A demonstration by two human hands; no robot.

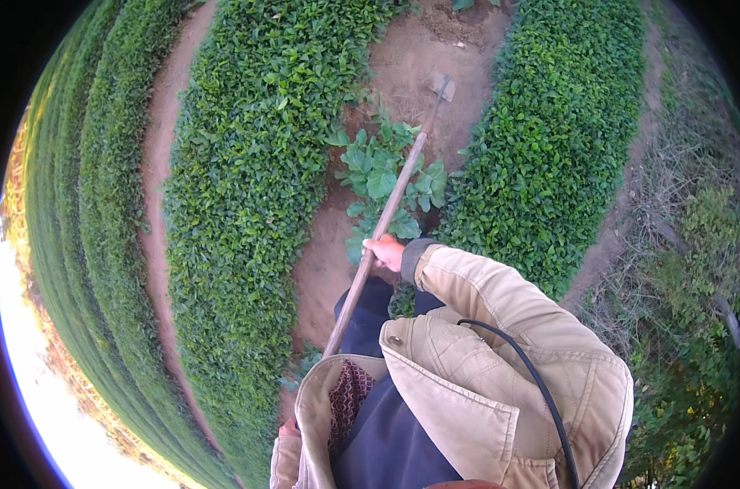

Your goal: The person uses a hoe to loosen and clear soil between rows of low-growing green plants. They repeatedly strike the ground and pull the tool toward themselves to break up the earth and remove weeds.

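My right hand (385, 252) is closed around the wooden handle of a hoe (400, 183), about midway along its visible length. The handle slants from my jacket front up and to the right. At its far end the metal hoe blade (441, 87) is at the bare soil of the path (400, 67); whether it cuts in I cannot tell. Beneath the handle, a broad-leaved green plant (370, 168) grows in the path. Of my left hand (289, 428), only a small part shows beside the jacket's edge; its fingers are hidden.
Dense clipped hedge rows, apparently tea, flank the path on the left (247, 183) and right (565, 134). More rows (113, 183) curve away at far left beyond a dirt strip (160, 183). Dry grass (669, 202) covers the right bank. A black cable (541, 385) crosses my tan jacket (467, 367).
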